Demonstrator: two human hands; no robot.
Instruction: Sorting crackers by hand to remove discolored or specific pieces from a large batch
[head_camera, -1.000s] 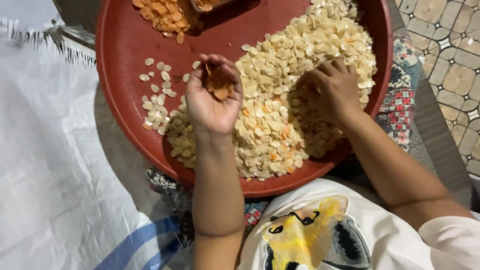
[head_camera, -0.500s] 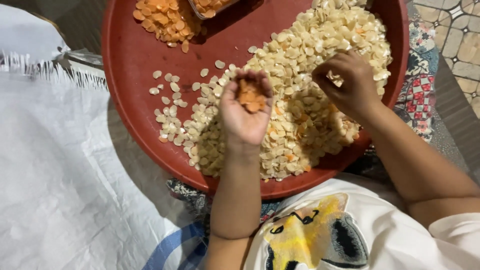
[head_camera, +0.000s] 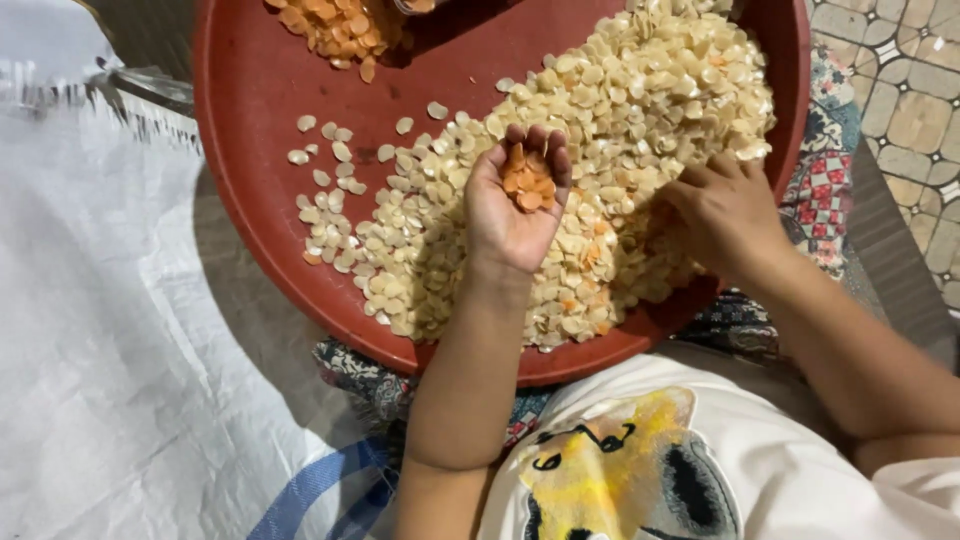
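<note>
A large round red tray (head_camera: 250, 150) holds a wide heap of pale cream seeds (head_camera: 620, 110) with a few orange ones mixed in. My left hand (head_camera: 515, 200) is palm up over the heap, fingers cupped around a small handful of orange seeds (head_camera: 528, 185). My right hand (head_camera: 725, 215) rests palm down on the right side of the heap, fingertips pressed into the pale seeds. A separate pile of orange seeds (head_camera: 335, 25) lies at the tray's far edge.
A white woven sack (head_camera: 110, 340) with a blue stripe spreads over the floor at left. A patterned cloth (head_camera: 825, 190) lies under the tray. Tiled floor (head_camera: 900, 90) shows at right. My white printed shirt (head_camera: 640, 470) fills the bottom.
My left hand has kept its cupped orange seeds and shifted slightly right over the heap. My right hand has dropped from a pinching pose to lie flat on the seeds.
</note>
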